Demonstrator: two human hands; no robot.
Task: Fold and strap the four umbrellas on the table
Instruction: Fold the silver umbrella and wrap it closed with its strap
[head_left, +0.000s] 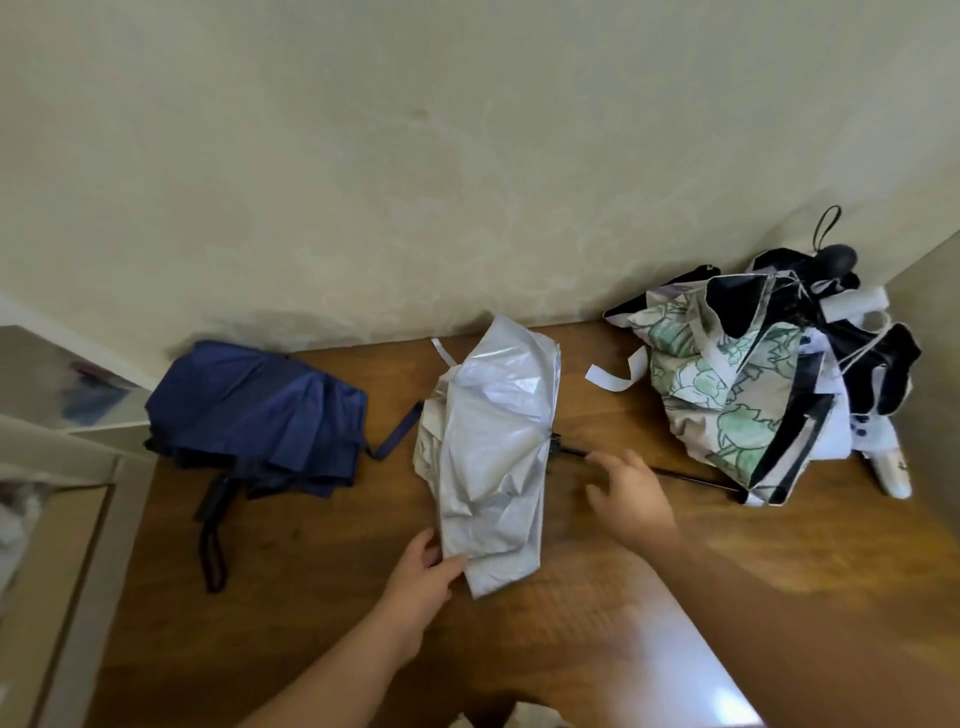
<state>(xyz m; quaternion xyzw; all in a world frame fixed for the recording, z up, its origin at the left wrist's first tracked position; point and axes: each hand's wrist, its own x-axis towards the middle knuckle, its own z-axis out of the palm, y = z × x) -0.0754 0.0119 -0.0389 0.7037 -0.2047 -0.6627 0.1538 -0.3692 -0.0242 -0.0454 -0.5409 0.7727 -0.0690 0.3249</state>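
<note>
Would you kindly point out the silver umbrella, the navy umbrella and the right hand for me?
silver umbrella (488, 441): head view, on the crumpled middle of its canopy.
navy umbrella (260, 410): head view, on the folded canopy fabric.
right hand (631, 496): head view, on the back of the hand, above the dark shaft.

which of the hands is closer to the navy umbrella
Left. The left hand holds the near edge of the silver umbrella, just right of the navy umbrella. The right hand hovers farther right, over the silver umbrella's black shaft.
</note>
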